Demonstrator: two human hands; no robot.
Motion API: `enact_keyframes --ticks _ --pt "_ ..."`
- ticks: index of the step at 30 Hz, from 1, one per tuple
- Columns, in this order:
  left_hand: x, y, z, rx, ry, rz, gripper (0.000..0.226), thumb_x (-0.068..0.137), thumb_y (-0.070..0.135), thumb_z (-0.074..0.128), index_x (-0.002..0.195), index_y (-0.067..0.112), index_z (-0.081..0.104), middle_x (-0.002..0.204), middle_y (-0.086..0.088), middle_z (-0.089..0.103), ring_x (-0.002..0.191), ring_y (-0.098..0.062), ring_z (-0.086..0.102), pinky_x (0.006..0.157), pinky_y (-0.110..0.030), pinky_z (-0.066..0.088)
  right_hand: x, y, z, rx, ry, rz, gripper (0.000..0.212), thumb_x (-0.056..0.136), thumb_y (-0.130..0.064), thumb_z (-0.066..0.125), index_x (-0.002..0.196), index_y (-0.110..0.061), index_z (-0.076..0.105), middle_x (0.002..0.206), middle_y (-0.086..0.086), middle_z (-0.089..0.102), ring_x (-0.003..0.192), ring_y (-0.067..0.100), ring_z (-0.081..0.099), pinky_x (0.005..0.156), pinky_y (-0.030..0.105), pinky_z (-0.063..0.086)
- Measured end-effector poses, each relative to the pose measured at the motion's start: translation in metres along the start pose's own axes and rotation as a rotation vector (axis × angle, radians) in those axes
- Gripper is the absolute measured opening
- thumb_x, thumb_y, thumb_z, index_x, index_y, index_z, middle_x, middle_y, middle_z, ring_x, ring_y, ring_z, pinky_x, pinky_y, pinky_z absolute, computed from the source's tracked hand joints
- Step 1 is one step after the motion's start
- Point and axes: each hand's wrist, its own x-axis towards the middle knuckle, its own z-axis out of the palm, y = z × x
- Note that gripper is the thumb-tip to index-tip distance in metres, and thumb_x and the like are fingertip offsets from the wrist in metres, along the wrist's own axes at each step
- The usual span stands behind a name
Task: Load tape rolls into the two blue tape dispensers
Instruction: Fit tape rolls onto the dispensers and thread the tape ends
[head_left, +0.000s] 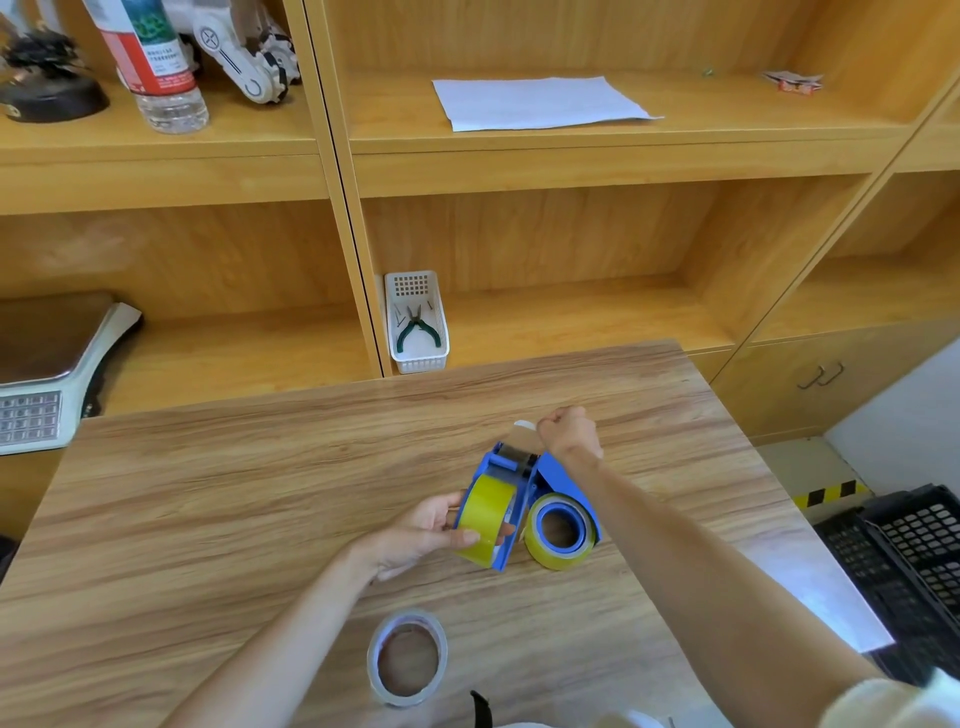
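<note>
Head view, looking down on a wood-grain laminate table (260, 467) with streaked brown figure and a smooth matte face.

Near the table's middle, held upright: a blue plastic tape dispenser (501, 512), flat-sided, loaded with a glossy yellow-green tape roll (485, 519), with a dark roller at the far end. Left hand (421, 535) wrapped around the roll and frame from the left, thumb pressed on the roll's near edge, fingers curled behind: a firm grasp on the loaded dispenser.

Right hand (569, 431) beyond the dispenser's far end, closed in a fist, pinching the free end of translucent tape strip (524, 434) drawn out from the roller; exact fingertip contact hidden behind the knuckles.

Just right of the held dispenser, touching or nearly so, resting on the table: a second blue plastic dispenser (563, 480), wedge-shaped, carrying another yellow-green roll (560, 530) on a round blue hub, hollow centre facing up.

Closer to the near edge, well apart from both: a spare roll of clear tape (408, 657), thin-walled ring with brown cardboard core, standing tilted.

Behind the table, light wooden shelving (519, 166): a white perforated plastic basket (418, 322) holding green-handled pliers (415, 330), a white sheet of paper (535, 101), a clear plastic water bottle (156, 67), and a weighing scale with metal pan (47, 364).
</note>
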Motion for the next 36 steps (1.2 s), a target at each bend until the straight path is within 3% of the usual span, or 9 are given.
enact_keyframes --ticks 3,6,10,13,23,26,29,33,36 --pt "0.001 0.002 0.001 -0.026 -0.012 -0.003 0.049 0.091 -0.003 0.056 0.138 0.004 0.042 0.130 -0.023 0.059 0.124 -0.034 0.054 0.103 -0.041 0.044 -0.002 -0.002 -0.001 0.013 -0.005 0.005 0.013 0.082 -0.021 0.047 0.090 -0.013 0.054 0.082 0.006 0.062 0.069 0.025 0.056 0.061 0.028 0.043" --pt "0.001 0.003 0.003 -0.109 0.032 -0.049 0.046 0.092 0.021 0.061 0.134 0.006 0.050 0.126 -0.023 0.062 0.118 -0.032 0.059 0.098 -0.038 0.047 0.000 -0.001 -0.001 0.045 -0.002 -0.011 0.028 0.085 -0.025 0.046 0.102 -0.009 0.062 0.094 0.010 0.070 0.086 0.029 0.066 0.068 0.030 0.048" --pt "0.009 0.005 0.014 0.012 0.388 -0.159 0.053 0.090 0.053 0.052 0.106 0.006 0.070 0.090 -0.020 0.075 0.080 -0.022 0.072 0.071 -0.028 0.056 -0.002 -0.001 0.002 0.021 0.008 -0.086 0.024 0.090 -0.023 0.047 0.096 -0.012 0.066 0.090 0.007 0.070 0.084 0.027 0.063 0.070 0.030 0.047" --pt "0.013 -0.004 0.015 -0.010 0.584 -0.119 0.060 0.074 0.054 0.064 0.095 -0.002 0.069 0.075 -0.020 0.075 0.061 -0.021 0.070 0.057 -0.027 0.055 -0.004 -0.001 0.002 0.004 0.024 -0.082 0.019 0.092 -0.022 0.048 0.096 -0.014 0.065 0.086 0.004 0.063 0.082 0.026 0.057 0.071 0.030 0.043" --pt "0.005 -0.002 0.010 -0.040 0.268 -0.054 0.039 0.095 0.026 0.053 0.120 -0.004 0.057 0.107 -0.025 0.070 0.101 -0.033 0.067 0.085 -0.041 0.055 -0.001 -0.002 0.001 -0.054 0.021 -0.050 0.011 0.089 -0.018 0.048 0.088 -0.015 0.058 0.079 0.004 0.061 0.080 0.027 0.059 0.068 0.031 0.044" --pt "0.003 0.000 0.010 -0.013 0.252 -0.038 0.036 0.095 0.025 0.052 0.119 -0.001 0.059 0.107 -0.025 0.071 0.097 -0.029 0.068 0.082 -0.038 0.055 0.001 -0.001 0.004 -0.067 0.007 -0.048 0.008 0.086 -0.018 0.048 0.087 -0.015 0.056 0.079 0.005 0.061 0.076 0.027 0.058 0.068 0.031 0.044" --pt "0.005 0.000 0.014 0.004 0.389 -0.007 0.033 0.092 0.031 0.056 0.110 0.005 0.064 0.088 -0.018 0.074 0.079 -0.023 0.069 0.071 -0.030 0.055 0.006 0.001 0.004 -0.050 -0.010 -0.012 0.009 0.087 -0.018 0.046 0.083 -0.011 0.049 0.077 0.007 0.058 0.070 0.026 0.054 0.063 0.036 0.045" --pt "0.006 -0.005 0.015 0.036 0.489 0.044 0.033 0.087 0.038 0.062 0.097 0.008 0.069 0.071 -0.013 0.070 0.063 -0.019 0.063 0.060 -0.025 0.051 0.010 0.004 0.001 0.042 -0.097 0.125 0.022 0.092 -0.021 0.055 0.110 -0.013 0.047 0.092 0.014 0.060 0.072 0.026 0.058 0.061 0.037 0.051" --pt "0.006 -0.007 0.016 0.056 0.554 0.086 0.041 0.076 0.050 0.063 0.084 0.010 0.068 0.063 -0.011 0.067 0.056 -0.015 0.061 0.056 -0.023 0.048 0.005 0.008 0.000 0.127 -0.220 0.201 0.007 0.091 -0.014 0.055 0.093 -0.006 0.054 0.061 0.006 0.041 0.047 0.018 0.035 0.040 0.026 0.029"
